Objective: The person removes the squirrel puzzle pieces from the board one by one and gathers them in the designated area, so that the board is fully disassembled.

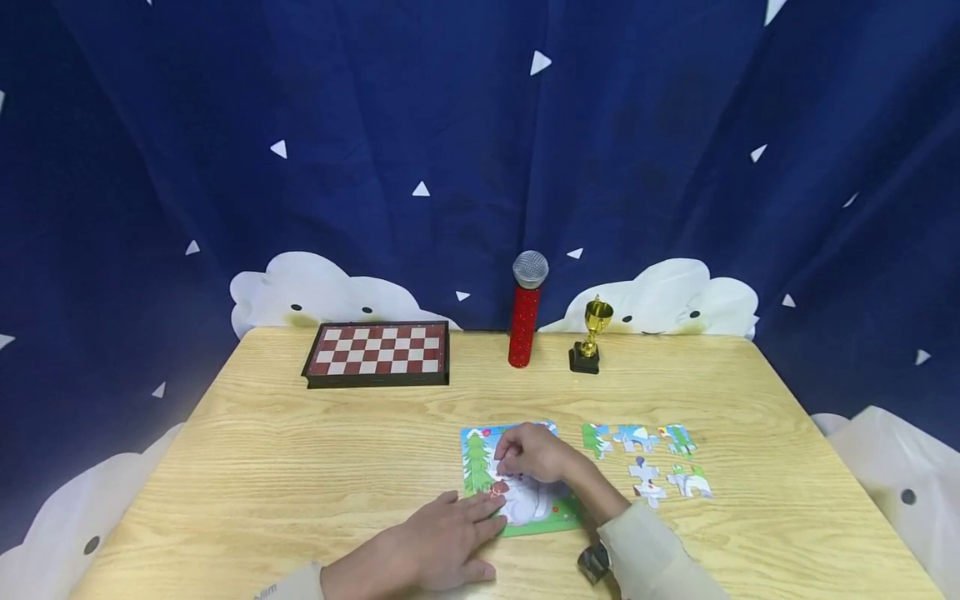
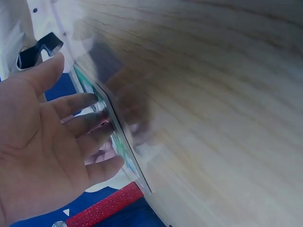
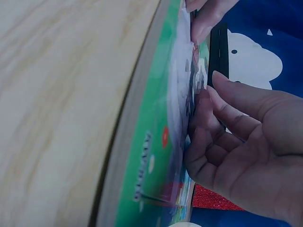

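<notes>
Your left hand (image 1: 453, 537), fingers extended, presumably steadies flat green-bordered cardboard jigsaw (image 1: 528, 507) at near left; your right hand (image 1: 536, 454) curls above, grip: cannot tell.

Playrm-type setup; cloud-print curtain (image 1: 480, 108), tbl (image 1: 337, 442)

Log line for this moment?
left hand: touching puzzle | right hand: curled over puzzle, grip unclear | loose pieces: right of puzzle | microphone, trophy: upright beyond puzzle

The right hand (image 1: 536, 452) bends over the puzzle (image 1: 528, 506). The left hand (image 1: 453, 537) touches its corner. Loose pieces (image 1: 636, 437) lie beside it.
</notes>
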`<state>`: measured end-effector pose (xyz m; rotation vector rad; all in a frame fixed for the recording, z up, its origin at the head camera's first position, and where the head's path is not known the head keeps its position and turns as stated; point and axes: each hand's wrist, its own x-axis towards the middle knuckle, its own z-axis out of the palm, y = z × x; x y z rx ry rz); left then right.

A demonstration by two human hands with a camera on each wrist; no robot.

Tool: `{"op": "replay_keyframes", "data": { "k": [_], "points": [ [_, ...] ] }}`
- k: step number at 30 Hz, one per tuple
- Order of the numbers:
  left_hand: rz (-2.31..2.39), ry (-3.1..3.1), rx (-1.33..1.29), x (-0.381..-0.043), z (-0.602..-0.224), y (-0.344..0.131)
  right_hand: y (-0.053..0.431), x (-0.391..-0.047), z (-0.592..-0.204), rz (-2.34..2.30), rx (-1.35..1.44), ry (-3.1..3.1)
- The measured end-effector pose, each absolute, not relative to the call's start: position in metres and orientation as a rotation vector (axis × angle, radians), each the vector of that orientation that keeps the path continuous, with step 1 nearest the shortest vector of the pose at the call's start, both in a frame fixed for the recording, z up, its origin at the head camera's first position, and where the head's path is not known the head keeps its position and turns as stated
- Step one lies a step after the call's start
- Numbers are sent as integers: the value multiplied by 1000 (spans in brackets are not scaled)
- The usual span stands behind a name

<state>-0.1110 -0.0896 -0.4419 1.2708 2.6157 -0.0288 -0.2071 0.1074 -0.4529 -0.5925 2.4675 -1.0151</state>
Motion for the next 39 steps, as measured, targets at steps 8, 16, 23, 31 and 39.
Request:
{"op": "replay_keyframes", "data": {
  "k": [8, 16, 23, 31, 39],
  "points": [
    [-14, 2618, 1280, -112, -440, -90, 107, -208, -451, -1021, -593, 2495],
    [-16, 2646, 1298, -110, -440, -89, 108, -207, -452, -1033, -584, 2495],
    [11, 2641, 1301, -113, -444, -90, 114, -209, -447, -1078, -548, 2489],
    [65, 2624, 1283, -120, -448, -94, 137, -212, -442, -1140, -587, 2472],
    [87, 2636, 1325, -122, -449, -94, 170, -211, -435, -1184, -600, 2432]
  ]
}}
